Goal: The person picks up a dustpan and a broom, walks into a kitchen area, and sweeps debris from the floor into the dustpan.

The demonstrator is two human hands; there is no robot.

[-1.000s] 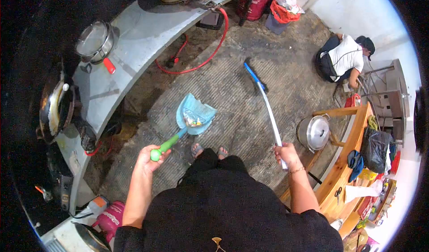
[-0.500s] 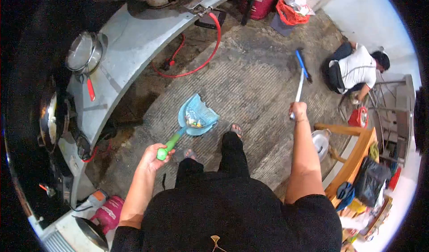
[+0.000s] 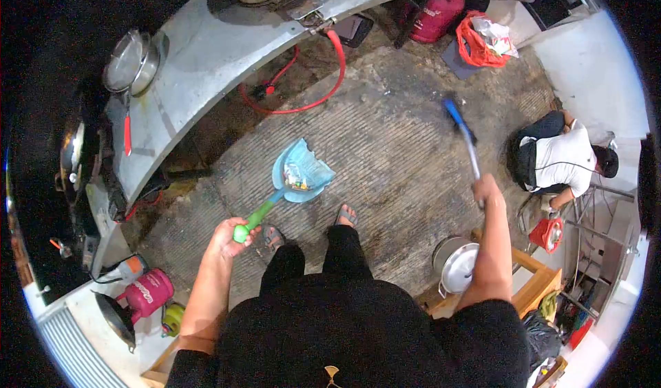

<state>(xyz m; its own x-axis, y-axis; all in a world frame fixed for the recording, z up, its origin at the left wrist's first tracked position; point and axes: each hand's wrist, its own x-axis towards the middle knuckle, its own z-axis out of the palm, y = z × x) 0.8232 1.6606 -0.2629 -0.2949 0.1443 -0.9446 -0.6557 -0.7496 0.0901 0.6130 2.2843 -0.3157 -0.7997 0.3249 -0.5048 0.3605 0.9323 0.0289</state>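
Observation:
My left hand (image 3: 233,236) is wrapped round the green handle of a blue dustpan (image 3: 307,167), which holds small bits of litter and rests at the floor in front of my feet. Out to the right, my right hand (image 3: 488,189) grips the pale stick of a broom (image 3: 469,143). The broom's blue head points away from me, over the ridged concrete floor (image 3: 385,147). A wide gap lies between broom head and dustpan.
A person (image 3: 561,155) in a white shirt crouches at the right by a red container (image 3: 546,234). Near my right arm are a lidded pot (image 3: 458,267) and a wooden frame (image 3: 538,288). A metal counter (image 3: 200,44) curves along the left; a red bag (image 3: 482,40) sits at the back.
My right hand has moved right and nearer to me, and the broom now slants the other way. The view has shifted, showing more of the pot. My left hand still holds the dustpan.

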